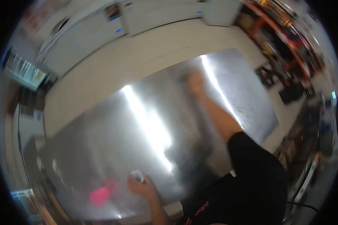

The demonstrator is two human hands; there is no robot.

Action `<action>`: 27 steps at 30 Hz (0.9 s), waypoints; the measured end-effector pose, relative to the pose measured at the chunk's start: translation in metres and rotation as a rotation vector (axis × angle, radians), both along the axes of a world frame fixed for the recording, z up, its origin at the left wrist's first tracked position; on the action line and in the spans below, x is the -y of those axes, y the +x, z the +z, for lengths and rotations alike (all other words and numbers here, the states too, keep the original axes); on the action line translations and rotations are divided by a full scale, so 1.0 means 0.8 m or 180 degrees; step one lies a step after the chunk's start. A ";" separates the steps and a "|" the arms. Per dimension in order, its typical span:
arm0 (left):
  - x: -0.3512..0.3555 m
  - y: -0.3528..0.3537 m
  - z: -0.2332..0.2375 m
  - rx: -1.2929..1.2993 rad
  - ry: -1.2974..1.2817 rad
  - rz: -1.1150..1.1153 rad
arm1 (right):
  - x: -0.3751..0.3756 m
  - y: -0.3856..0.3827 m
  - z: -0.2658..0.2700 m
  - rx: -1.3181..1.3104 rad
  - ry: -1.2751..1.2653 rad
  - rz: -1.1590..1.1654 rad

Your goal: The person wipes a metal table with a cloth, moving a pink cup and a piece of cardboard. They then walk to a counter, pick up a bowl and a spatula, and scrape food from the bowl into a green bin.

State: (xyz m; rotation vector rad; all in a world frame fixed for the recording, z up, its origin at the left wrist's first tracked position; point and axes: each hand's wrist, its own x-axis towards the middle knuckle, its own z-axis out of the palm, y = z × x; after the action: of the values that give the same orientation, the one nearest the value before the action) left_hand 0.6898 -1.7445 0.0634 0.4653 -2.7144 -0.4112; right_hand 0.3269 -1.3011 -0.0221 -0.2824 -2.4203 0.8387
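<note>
My right hand is stretched far across a shiny metal table, low over its surface near the far edge. It is blurred by motion but looks closed, with a greyish smear at its fingers; I cannot tell what it holds. Near the close edge, my left hand is wrapped around a small white object with a rounded rim and a dark middle. To the left of that hand lies a bright pink item on the metal, its outline soft.
Beyond the table runs a pale floor with white chest-like cabinets along the far side. A red-orange shelf rack full of goods stands at the far right. Dark stools sit by the table's right end.
</note>
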 end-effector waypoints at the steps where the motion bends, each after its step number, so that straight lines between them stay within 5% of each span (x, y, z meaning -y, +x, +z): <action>1: -0.003 0.009 -0.011 -0.0044 -0.0082 -0.0097 | 0.081 0.023 0.052 0.0197 -0.0571 0.0114; 3: -0.003 0.022 -0.024 -0.0175 -0.0270 -0.0300 | 0.167 0.076 0.075 -0.0185 0.0212 0.0898; 4: -0.007 0.029 -0.027 -0.0062 -0.0355 -0.0218 | 0.189 0.080 0.084 0.0663 0.0884 0.0983; 5: -0.012 0.034 -0.029 0.0043 -0.0460 -0.0093 | 0.185 0.094 0.097 0.0296 0.0895 0.1157; 7: 0.012 0.022 -0.017 -0.0295 -0.0110 -0.0109 | 0.170 0.047 0.131 0.0832 0.0532 0.1345; 10: -0.079 0.045 0.044 -0.1341 0.0740 0.0073 | 0.030 -0.015 0.122 0.0860 0.0266 0.0640; 12: -0.150 0.062 0.073 -0.1557 0.0531 0.0241 | -0.073 -0.033 0.098 0.0646 0.0360 0.0124; 15: -0.231 0.077 0.084 -0.1350 0.0303 0.0203 | -0.195 -0.022 0.099 0.0742 0.0288 0.0107; 17: -0.269 0.075 0.076 -0.1109 0.0276 0.0153 | -0.289 -0.025 0.077 0.0556 -0.0310 -0.0210; 19: -0.300 0.069 0.070 -0.0800 0.0298 0.0122 | -0.398 -0.006 0.100 -0.0196 -0.0029 -0.0978; 21: -0.323 0.064 0.061 -0.0579 0.0315 0.0072 | -0.487 -0.014 0.141 0.0733 -0.0229 -0.1691; 23: -0.338 0.063 0.054 -0.0431 0.0309 0.0029 | -0.538 -0.051 0.109 0.0670 -0.0459 -0.1712; 27: -0.363 0.065 0.042 -0.0225 0.0303 0.0043 | -0.519 -0.089 0.112 0.0960 0.0355 -0.0727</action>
State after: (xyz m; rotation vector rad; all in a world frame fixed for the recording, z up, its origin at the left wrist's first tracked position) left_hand 0.7414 -1.4544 0.0971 0.4851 -2.6308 -0.5445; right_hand 0.2561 -0.8856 0.0674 -0.6700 -2.6336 0.5913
